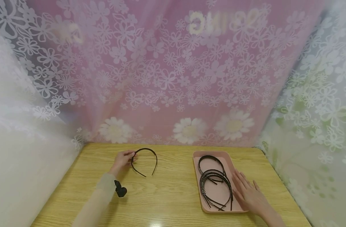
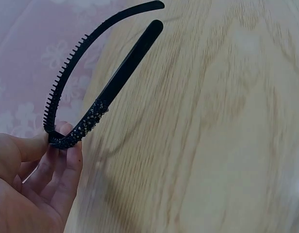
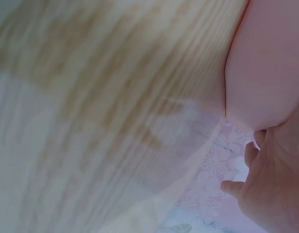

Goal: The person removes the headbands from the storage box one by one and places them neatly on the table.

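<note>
A black headband [image 1: 157, 159] with comb teeth is pinched at its side by my left hand [image 1: 124, 158], over the left part of the table. The left wrist view shows the headband [image 2: 121, 73] with sparkly stones along one stretch and my left hand [image 2: 42, 179] gripping it between thumb and fingers. On the right, my right hand [image 1: 250, 195] rests with straight fingers against the right side of a pink tray [image 1: 197, 189]. Several black headbands [image 1: 215, 173] lie overlapping inside that tray. In the right wrist view, my right hand [image 3: 271, 179] touches the tray's outer wall [image 3: 266, 63].
A light wooden table [image 1: 164, 189] carries everything. Behind it hangs a pink flowered curtain [image 1: 167, 78], with whitish flowered sheets [image 1: 326, 110] at both sides. A small black device [image 1: 120, 189] sits at my left wrist.
</note>
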`<action>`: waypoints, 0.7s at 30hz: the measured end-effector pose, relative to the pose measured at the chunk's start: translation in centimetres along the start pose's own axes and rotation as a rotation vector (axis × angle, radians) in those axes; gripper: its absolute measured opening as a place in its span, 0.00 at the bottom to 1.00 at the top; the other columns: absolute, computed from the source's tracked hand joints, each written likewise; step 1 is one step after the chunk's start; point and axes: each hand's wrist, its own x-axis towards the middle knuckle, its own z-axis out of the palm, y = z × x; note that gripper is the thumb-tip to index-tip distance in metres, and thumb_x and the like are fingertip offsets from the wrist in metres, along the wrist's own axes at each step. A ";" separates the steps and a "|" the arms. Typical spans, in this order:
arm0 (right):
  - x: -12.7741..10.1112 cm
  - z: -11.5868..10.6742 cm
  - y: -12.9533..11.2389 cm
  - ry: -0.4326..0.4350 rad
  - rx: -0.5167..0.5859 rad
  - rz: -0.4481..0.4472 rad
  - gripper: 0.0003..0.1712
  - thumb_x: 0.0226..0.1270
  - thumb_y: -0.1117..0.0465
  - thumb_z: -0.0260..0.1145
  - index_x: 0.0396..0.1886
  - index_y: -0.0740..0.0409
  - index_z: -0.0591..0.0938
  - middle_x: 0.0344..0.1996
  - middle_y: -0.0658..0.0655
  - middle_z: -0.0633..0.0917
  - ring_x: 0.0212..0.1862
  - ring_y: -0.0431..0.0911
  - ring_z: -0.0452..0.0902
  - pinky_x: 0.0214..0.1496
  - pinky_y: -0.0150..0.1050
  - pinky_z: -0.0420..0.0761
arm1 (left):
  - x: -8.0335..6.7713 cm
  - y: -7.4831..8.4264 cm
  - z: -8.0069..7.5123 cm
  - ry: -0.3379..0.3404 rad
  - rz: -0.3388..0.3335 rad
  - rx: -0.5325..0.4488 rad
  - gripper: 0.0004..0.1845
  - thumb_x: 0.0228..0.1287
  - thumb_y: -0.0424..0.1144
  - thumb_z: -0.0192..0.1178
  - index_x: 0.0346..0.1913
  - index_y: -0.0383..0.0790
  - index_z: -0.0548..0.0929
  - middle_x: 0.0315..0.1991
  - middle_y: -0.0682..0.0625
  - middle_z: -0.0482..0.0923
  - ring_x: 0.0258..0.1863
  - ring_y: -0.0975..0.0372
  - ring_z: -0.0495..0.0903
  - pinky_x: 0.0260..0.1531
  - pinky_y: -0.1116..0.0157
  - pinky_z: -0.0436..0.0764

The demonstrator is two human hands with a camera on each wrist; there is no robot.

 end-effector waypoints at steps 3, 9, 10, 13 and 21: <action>0.0 0.1 0.1 -0.010 -0.003 0.008 0.38 0.76 0.49 0.62 0.79 0.55 0.64 0.78 0.59 0.63 0.80 0.51 0.52 0.67 0.72 0.61 | 0.2 -0.5 -1.1 0.012 -0.004 -0.001 0.19 0.79 0.36 0.54 0.65 0.27 0.77 0.53 0.35 0.85 0.39 0.56 0.88 0.31 0.64 0.81; 0.0 0.1 0.1 -0.015 0.011 0.015 0.38 0.76 0.49 0.62 0.80 0.54 0.63 0.79 0.57 0.61 0.80 0.50 0.50 0.67 0.72 0.61 | 0.4 -1.2 -3.2 0.018 0.029 -0.021 0.19 0.79 0.32 0.53 0.63 0.20 0.75 0.47 0.34 0.86 0.33 0.60 0.87 0.33 0.65 0.84; 0.0 0.1 0.1 -0.013 0.012 0.014 0.38 0.76 0.49 0.62 0.80 0.54 0.63 0.79 0.57 0.61 0.80 0.50 0.50 0.67 0.72 0.61 | 0.5 -1.3 -3.4 0.022 0.030 -0.015 0.19 0.79 0.32 0.53 0.63 0.19 0.75 0.47 0.34 0.86 0.33 0.60 0.86 0.33 0.65 0.84; 0.0 0.1 0.2 -0.008 0.016 0.011 0.38 0.76 0.49 0.62 0.80 0.55 0.63 0.79 0.57 0.61 0.81 0.48 0.49 0.67 0.71 0.61 | 0.5 -1.4 -3.9 0.048 0.018 0.033 0.19 0.79 0.32 0.52 0.63 0.20 0.76 0.47 0.34 0.86 0.32 0.61 0.86 0.33 0.65 0.84; 0.0 0.2 0.1 -0.014 0.013 0.022 0.38 0.77 0.49 0.61 0.80 0.53 0.62 0.79 0.57 0.61 0.80 0.52 0.53 0.67 0.72 0.60 | 0.7 -1.9 -5.4 0.104 -0.011 0.198 0.22 0.80 0.40 0.53 0.63 0.24 0.78 0.47 0.34 0.86 0.30 0.61 0.83 0.27 0.67 0.77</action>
